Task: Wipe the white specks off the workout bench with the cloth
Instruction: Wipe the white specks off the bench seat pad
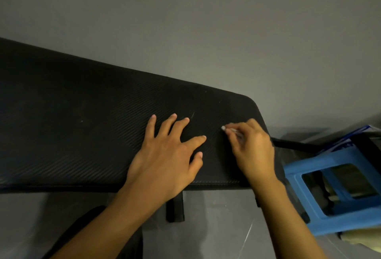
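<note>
Okay, I've got the bench (82, 145) filling the view. It's black and ribbed, and its long axis runs from the left edge across to a rounded end on the right, tilting down that way in my picture. That end points at the blue stool (292, 176) just beside it.

My left hand (165, 155) lies flat on the padding with its fingers spread and straight, gripping nothing. I read that as a brace: it steadies me and keeps the surface taut next to the working spot.

My right hand (251, 147) is curled near the rounded end, fingertips pinched on a small white wad that I take for the cloth (223, 128). Only its tip shows, poking left toward the other hand and pressed onto the padding. The rest is hidden in the fist, so I can't tell how big it is or how it's folded. My guess is that a tight pinch like that puts the pressure on one point, which suits rubbing at single marks.

There's plenty left to do, I'd say. There's a speck (82, 121) well off to the left, another (205, 91) near the far edge, and a pale streak (192, 115) just past my left fingertips. Working along the bench's length, right end first, looks the sensible route.
</note>
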`<action>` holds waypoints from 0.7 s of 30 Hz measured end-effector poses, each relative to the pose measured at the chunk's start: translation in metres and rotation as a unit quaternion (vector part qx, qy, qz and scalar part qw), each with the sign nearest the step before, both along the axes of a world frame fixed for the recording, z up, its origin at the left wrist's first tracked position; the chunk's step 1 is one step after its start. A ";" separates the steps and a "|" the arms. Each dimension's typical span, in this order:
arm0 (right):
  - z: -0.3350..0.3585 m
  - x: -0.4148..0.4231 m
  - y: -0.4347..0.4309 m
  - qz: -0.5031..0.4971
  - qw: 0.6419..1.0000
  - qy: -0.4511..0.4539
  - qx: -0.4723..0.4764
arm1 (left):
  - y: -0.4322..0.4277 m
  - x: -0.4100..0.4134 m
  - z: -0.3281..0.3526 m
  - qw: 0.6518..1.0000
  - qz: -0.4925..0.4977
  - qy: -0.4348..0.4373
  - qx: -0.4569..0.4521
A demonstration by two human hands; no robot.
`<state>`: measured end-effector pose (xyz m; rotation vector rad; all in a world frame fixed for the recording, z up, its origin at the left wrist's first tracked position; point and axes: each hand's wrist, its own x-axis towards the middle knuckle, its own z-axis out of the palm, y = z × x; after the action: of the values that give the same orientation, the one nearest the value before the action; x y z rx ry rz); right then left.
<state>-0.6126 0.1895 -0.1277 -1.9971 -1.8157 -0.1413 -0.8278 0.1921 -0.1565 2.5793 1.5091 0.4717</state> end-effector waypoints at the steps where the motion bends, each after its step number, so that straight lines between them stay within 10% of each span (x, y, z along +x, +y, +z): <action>1: 0.001 0.006 0.010 -0.034 0.999 -0.003 0.004 | 0.000 0.000 0.000 1.000 -0.001 -0.002 0.001; 5: 0.002 0.010 0.065 -0.172 0.985 0.027 -0.011 | 0.000 0.000 0.002 1.000 -0.004 -0.011 -0.004; 11: -0.003 -0.018 0.041 0.004 0.999 0.040 0.008 | 0.000 0.001 0.001 1.000 0.001 -0.016 -0.003; 21: 0.002 -0.021 0.081 -0.001 0.999 0.045 0.000 | -0.001 0.001 0.001 1.000 0.005 -0.011 0.000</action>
<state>-0.6340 0.2705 -0.1253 -1.9721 -1.7572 -0.0513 -0.8267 0.1911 -0.1552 2.5581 1.5162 0.4997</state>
